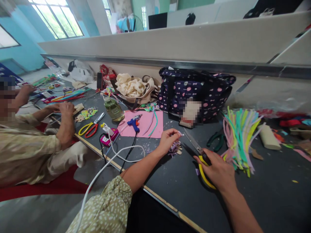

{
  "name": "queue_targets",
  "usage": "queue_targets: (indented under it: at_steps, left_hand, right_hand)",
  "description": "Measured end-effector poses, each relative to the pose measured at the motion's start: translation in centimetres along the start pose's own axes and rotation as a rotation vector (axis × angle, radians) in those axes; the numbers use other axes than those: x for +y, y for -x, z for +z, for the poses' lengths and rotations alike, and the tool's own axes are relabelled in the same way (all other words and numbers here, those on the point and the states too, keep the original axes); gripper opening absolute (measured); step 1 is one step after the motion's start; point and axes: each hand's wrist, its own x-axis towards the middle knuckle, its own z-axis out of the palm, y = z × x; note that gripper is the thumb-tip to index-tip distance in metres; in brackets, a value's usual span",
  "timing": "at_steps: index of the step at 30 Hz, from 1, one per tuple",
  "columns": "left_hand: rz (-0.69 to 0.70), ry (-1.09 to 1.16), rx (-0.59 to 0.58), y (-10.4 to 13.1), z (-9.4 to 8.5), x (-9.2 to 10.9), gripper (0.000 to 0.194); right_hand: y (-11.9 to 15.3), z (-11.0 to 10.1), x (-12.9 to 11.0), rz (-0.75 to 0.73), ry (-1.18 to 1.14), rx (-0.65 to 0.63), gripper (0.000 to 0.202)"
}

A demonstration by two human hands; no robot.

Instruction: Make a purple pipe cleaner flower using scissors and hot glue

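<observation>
Pale piece (182,134): we see it pinched at the left hand's (169,139) fingertips, likely held out so the fingers stay clear of the blades.
Purple bits (174,148): they lie just beneath the left hand, probably to keep them gathered.
Scissors (201,151): blades parted towards the left hand, handles gripped in the right hand (218,170).
Strip bundle (243,136): beyond the right hand, we judge for easy reach.
</observation>
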Motion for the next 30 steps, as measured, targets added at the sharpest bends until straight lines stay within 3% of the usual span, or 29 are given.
queue_targets:
  at_steps: [5, 15, 30]
  left_hand:
    - [-0.058, 0.089, 0.003, -0.01, 0.12, 0.02, 0.022]
    - [-0.051, 0.117, -0.034, 0.2, 0.22, 0.34, 0.017]
    - [-0.045, 0.043, -0.084, -0.05, -0.29, 0.18, 0.023]
  right_hand:
    - [0.03, -0.1, -0.18, -0.079, -0.001, 0.009, 0.04]
    - [-0.05, -0.51, -0.09, -0.103, 0.052, -0.006, 0.038]
    - [0.0, -0.48, 0.26, -0.111, 0.051, -0.009, 0.039]
